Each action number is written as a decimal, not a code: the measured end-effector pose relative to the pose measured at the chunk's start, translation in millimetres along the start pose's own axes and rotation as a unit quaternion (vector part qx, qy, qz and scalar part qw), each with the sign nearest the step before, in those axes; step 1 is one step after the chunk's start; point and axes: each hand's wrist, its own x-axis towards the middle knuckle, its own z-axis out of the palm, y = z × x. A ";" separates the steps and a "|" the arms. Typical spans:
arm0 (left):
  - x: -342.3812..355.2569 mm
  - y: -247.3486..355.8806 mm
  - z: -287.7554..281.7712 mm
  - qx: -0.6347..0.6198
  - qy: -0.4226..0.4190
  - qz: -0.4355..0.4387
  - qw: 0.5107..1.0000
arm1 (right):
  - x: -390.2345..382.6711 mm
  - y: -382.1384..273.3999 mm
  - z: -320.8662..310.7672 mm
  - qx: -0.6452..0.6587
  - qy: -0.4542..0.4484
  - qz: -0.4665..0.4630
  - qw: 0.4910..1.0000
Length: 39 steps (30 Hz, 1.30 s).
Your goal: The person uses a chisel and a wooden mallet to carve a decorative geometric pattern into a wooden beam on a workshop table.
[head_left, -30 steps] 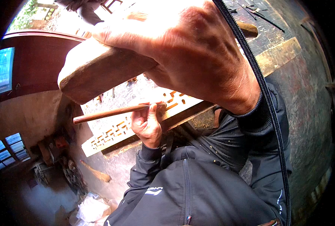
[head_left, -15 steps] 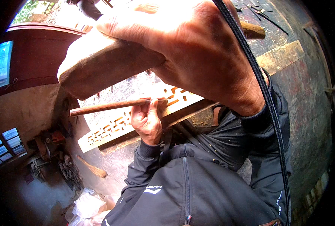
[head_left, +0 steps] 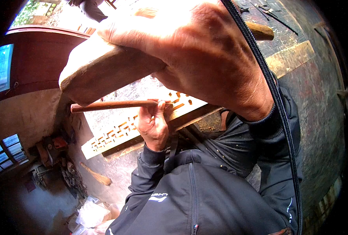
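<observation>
My right hand (head_left: 197, 51) is large in the upper middle, closed around a thick, block-shaped wooden mallet (head_left: 107, 72); its thumb lies along the mallet's upper side. Lower down, my left hand (head_left: 153, 127) pinches a chisel (head_left: 115, 105) with a long brown wooden handle, close to its working end. The chisel's butt points left and meets the lower edge of the mallet in the picture; I cannot tell whether they touch. Beneath is a pale wooden board (head_left: 107, 140) cut with many small slots. My right hand and the mallet hide part of it.
A round wooden rod (head_left: 262, 31) sticks out behind my right wrist. Dark thin tools (head_left: 281, 24) lie on the bench at the upper right, near a plank (head_left: 291, 58). A black cord (head_left: 274, 82) hangs down across the view. A broom (head_left: 95, 174) and white plastic bags (head_left: 91, 213) are at lower left.
The chisel's butt end has risen and now overlaps the mallet's lower edge, where a gap showed before. My right hand has shifted slightly left. Both hands keep their grips.
</observation>
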 end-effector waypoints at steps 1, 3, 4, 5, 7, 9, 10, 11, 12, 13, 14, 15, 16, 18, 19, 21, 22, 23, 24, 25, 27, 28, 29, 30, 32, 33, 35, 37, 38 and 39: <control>-0.2 -2.0 -1.3 0.010 -0.004 0.008 1.000 | 0.3 -0.4 -1.0 0.001 0.001 -0.001 1.000; 0.4 -2.2 -1.9 0.015 -0.007 0.020 1.000 | 1.6 -0.7 -1.4 0.002 0.004 -0.001 1.000; 1.6 -1.2 0.1 0.008 -0.009 0.025 1.000 | 1.3 -1.9 -2.5 0.000 0.007 -0.002 1.000; 2.4 -0.4 1.5 0.000 -0.011 0.029 1.000 | 2.1 -0.3 -4.5 -0.001 0.005 -0.003 1.000; 1.2 -2.3 -3.0 0.054 -0.028 0.039 0.997 | 1.9 -0.7 -6.3 0.001 0.007 -0.004 1.000; 0.0 -5.3 -6.1 0.104 -0.036 0.063 0.992 | 2.1 0.4 -7.5 0.002 0.011 -0.005 1.000; 1.1 -6.7 -6.5 0.126 -0.035 0.085 0.988 | 3.6 0.9 -8.7 0.001 0.015 -0.008 1.000; 2.2 -7.3 -6.4 0.148 -0.035 0.106 0.983 | 5.3 1.5 -9.7 0.000 0.017 -0.013 1.000; 3.2 -7.0 -5.9 0.168 -0.017 0.131 0.977 | 6.0 0.5 -9.2 0.004 0.022 -0.015 1.000; 5.6 -5.5 -2.9 0.183 -0.004 0.157 0.970 | 8.1 -1.1 -12.1 0.006 0.022 -0.016 1.000; 7.5 -3.9 -0.2 0.198 0.010 0.183 0.963 | 10.9 -0.7 -14.5 0.005 0.025 -0.018 1.000; 7.3 -1.4 0.0 0.218 0.002 0.177 0.960 | 11.9 -1.7 -13.3 -0.002 0.033 -0.023 0.999; 5.0 1.8 -2.8 0.238 -0.006 0.172 0.956 | 15.1 -0.6 -16.5 -0.003 0.034 -0.024 0.999; 4.0 0.4 -8.5 0.276 -0.013 0.162 0.947 | 19.0 -3.3 -18.4 -0.001 0.057 -0.036 0.998; 3.5 -4.4 -9.1 0.263 -0.010 0.162 0.951 | 18.4 -4.7 -16.3 0.002 0.073 -0.043 0.996; 2.8 -10.9 -10.2 0.236 -0.005 0.160 0.958 | 16.6 3.6 -12.3 -0.004 0.122 -0.080 0.989; 5.2 -2.9 -6.1 0.253 0.005 0.192 0.948 | 19.3 4.5 -12.2 -0.008 0.145 -0.096 0.985; 5.2 -4.4 -6.0 0.253 0.004 0.198 0.947 | 16.6 -0.7 -20.3 0.011 0.075 -0.071 0.995; 4.9 -7.3 -6.4 0.253 0.003 0.204 0.946 | 16.6 -7.9 -29.4 0.027 0.004 -0.041 0.999; 6.7 -8.8 -5.1 0.250 0.002 0.213 0.944 | 18.8 -15.5 -40.9 0.036 -0.063 -0.010 0.997; 6.7 -6.1 -6.4 0.275 -0.012 0.218 0.936 | 15.0 -21.7 -29.4 -0.077 -0.051 -0.008 0.996; 6.4 -0.9 -5.2 0.275 -0.011 0.211 0.938 | 15.8 -22.1 -26.6 -0.112 -0.038 -0.012 0.993; 6.1 1.9 -4.5 0.275 -0.010 0.204 0.940 | 17.2 -21.5 -24.3 -0.148 -0.025 -0.015 0.989; 5.7 1.2 -4.6 0.276 -0.006 0.206 0.939 | 21.7 -11.1 -15.8 -0.148 0.036 -0.020 0.988; 4.5 -2.8 -5.4 0.278 0.002 0.208 0.938 | 18.8 -12.3 -10.7 -0.137 0.066 -0.007 0.988; 4.1 -4.2 -6.2 0.278 0.007 0.207 0.938 | 16.6 -15.6 -8.4 -0.136 0.055 0.001 0.989; 10.3 -1.4 -4.8 0.299 0.006 0.252 0.920 | 8.4 -23.2 -6.7 -0.151 0.011 0.015 0.988; 14.1 2.7 -1.7 0.273 0.003 0.251 0.929 | 0.6 -21.5 -14.8 -0.171 -0.028 0.027 0.984; 10.6 -5.5 -2.8 0.201 -0.002 0.167 0.965 | -3.6 -13.7 -20.1 -0.169 -0.044 0.031 0.984; 8.7 -10.0 -6.8 0.191 0.000 0.117 0.975 | -6.4 -4.1 -23.4 -0.166 -0.060 0.035 0.984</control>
